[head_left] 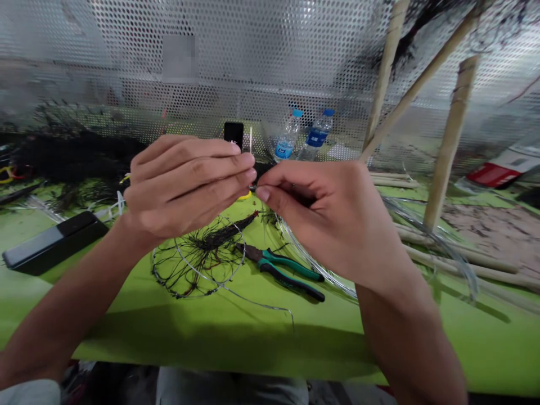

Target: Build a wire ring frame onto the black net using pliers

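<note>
My left hand (189, 183) is raised over the table, its fingers pressed together. A thin pale strip (251, 139) sticks up at its fingertips; its lower part is hidden. My right hand (324, 208) is pinched closed beside those fingertips, and what it holds is hidden. A small dark bit (263, 168) shows between the two hands. Below them, a wire ring (231, 274) lies with a web of black strands (185, 284) and a dark bundle (225, 235). Pliers with green and black handles (291, 273) rest beside the ring.
Coiled clear wire (337, 284) lies right of the pliers. Wooden poles (450, 146) stand and lie at the right. Two water bottles (287, 138) and a phone (233, 134) are at the back. A black box (54, 242) and dark fibres (80, 157) occupy the left.
</note>
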`<state>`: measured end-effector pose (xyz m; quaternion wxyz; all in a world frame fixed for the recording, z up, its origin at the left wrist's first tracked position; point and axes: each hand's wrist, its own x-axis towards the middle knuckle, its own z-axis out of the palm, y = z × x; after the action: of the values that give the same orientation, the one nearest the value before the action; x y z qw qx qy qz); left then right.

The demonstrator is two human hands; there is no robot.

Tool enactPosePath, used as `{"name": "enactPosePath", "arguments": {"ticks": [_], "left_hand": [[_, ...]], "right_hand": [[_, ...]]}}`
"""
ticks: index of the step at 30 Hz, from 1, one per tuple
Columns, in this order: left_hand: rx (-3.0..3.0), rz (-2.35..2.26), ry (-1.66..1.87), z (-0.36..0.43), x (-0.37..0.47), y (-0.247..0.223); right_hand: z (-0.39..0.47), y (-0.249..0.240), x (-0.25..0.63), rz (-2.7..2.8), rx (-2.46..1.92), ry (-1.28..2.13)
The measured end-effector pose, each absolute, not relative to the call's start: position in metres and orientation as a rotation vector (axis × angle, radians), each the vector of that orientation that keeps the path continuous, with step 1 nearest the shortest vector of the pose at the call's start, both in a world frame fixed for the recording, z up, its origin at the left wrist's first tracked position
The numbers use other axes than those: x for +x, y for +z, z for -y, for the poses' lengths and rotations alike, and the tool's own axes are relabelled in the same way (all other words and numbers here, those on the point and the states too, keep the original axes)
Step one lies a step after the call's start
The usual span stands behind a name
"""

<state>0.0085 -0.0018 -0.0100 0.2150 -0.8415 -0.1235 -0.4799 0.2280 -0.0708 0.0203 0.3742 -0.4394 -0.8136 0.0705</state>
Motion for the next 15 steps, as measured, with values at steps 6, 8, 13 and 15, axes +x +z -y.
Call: {"name": "enactPosePath", "arguments": {"ticks": [6, 8, 13, 15], "left_hand": [[-2.432, 0.387, -1.316, 0.0014, 0.0153, -0.0104], [-2.500, 0.477, -1.332, 0.0022, 0.0170, -0.0103], [-2.987, 0.747, -1.528, -0.0005, 0.0178, -0.0067], [-3.296, 0.824, -1.543, -0.0052, 0.0166, -0.0055]], "right_hand": [[0.0689, 0.0176, 0.2280, 2.077, -1.136, 0.142], [0.0678, 0.0165, 0.2281, 2.073, -1.142, 0.131], [0.0651, 0.0159, 0.2281, 2.079, -1.152, 0.114], [0.0644, 0.0163, 0.2275, 2.086, -1.144, 0.152]]}}
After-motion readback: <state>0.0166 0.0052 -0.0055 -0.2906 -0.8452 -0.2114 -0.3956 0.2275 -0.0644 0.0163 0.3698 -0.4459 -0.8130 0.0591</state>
